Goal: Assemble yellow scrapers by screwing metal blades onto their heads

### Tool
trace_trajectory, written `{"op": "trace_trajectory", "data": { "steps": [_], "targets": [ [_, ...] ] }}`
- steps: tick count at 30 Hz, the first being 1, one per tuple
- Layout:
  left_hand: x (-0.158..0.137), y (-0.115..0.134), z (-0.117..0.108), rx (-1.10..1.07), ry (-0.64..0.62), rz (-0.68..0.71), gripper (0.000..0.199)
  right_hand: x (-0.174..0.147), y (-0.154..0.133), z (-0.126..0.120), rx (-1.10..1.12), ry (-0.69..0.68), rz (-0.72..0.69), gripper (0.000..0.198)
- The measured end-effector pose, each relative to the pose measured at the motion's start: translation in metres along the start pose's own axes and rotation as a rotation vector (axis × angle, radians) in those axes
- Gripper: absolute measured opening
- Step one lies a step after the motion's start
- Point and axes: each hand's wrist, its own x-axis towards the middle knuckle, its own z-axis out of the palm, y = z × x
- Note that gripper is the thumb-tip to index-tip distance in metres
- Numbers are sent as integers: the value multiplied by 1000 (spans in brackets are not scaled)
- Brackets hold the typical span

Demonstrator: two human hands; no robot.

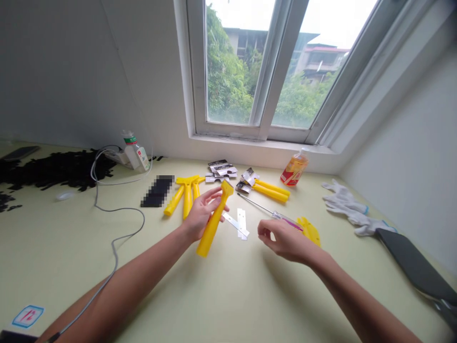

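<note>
My left hand (200,216) is wrapped round a yellow plastic scraper (211,231), its head tilted up and away from me. My right hand (287,240) hovers to the right with thumb and fingers curled together in a pinch; whatever they hold, if anything, is too small to make out. Between the hands lie several flat metal blades (242,224) with holes. Just beyond my right hand rests a screwdriver (262,208) with a clear handle, and flat yellow plastic pieces (310,232) lie partly behind my wrist. More yellow scrapers (187,197) lie behind my left hand.
Printed silver-and-black packets (222,169) and two yellow handles (272,191) lie toward the window. Behind them stands an orange bottle (294,169). White gloves (348,205) and a dark flat object (414,262) are at right. A grey cable (135,233) crosses the left, near black strips (64,169).
</note>
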Motion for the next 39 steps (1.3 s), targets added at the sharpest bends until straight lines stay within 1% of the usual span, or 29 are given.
{"op": "trace_trajectory", "data": {
  "steps": [3, 4, 6, 8, 9, 11, 13, 15, 18, 21, 24, 27, 29, 31, 33, 36, 39],
  "targets": [
    [40, 17, 16, -155, 36, 33, 40, 25, -5, -23, 131, 104, -57, 12],
    [53, 26, 24, -213, 64, 74, 39, 34, -8, -32, 156, 145, -79, 14],
    [79, 48, 41, -363, 89, 205, 42, 50, -16, -50, 181, 222, -127, 17],
    [98, 70, 59, -500, 103, 353, 46, 62, -25, -65, 207, 294, -162, 18],
    [104, 79, 67, -535, 93, 394, 46, 66, -30, -71, 225, 323, -175, 19],
    [108, 89, 80, -500, 14, 392, 43, 68, -37, -80, 271, 374, -203, 20],
    [101, 91, 87, -406, -104, 391, 38, 65, -41, -85, 328, 434, -232, 19],
    [88, 86, 89, -320, -208, 412, 36, 60, -43, -88, 396, 504, -252, 16],
    [65, 79, 85, -247, -274, 427, 36, 51, -40, -93, 457, 580, -247, 16],
    [44, 74, 79, -184, -284, 391, 36, 42, -40, -96, 489, 643, -210, 18],
    [25, 68, 73, -145, -256, 310, 40, 36, -45, -98, 555, 710, -179, 20],
    [11, 59, 66, -141, -214, 211, 38, 35, -52, -94, 603, 688, -204, 17],
    [6, 52, 62, -139, -205, 176, 36, 37, -56, -90, 596, 667, -242, 15],
    [4, 46, 60, -130, -216, 167, 35, 40, -58, -84, 587, 688, -262, 13],
    [4, 42, 59, -123, -232, 172, 36, 42, -58, -78, 599, 716, -247, 12],
    [4, 38, 61, -114, -250, 168, 37, 46, -57, -71, 615, 711, -207, 12],
    [1, 38, 64, -114, -264, 131, 40, 50, -56, -67, 605, 714, -238, 10]
  ]
}}
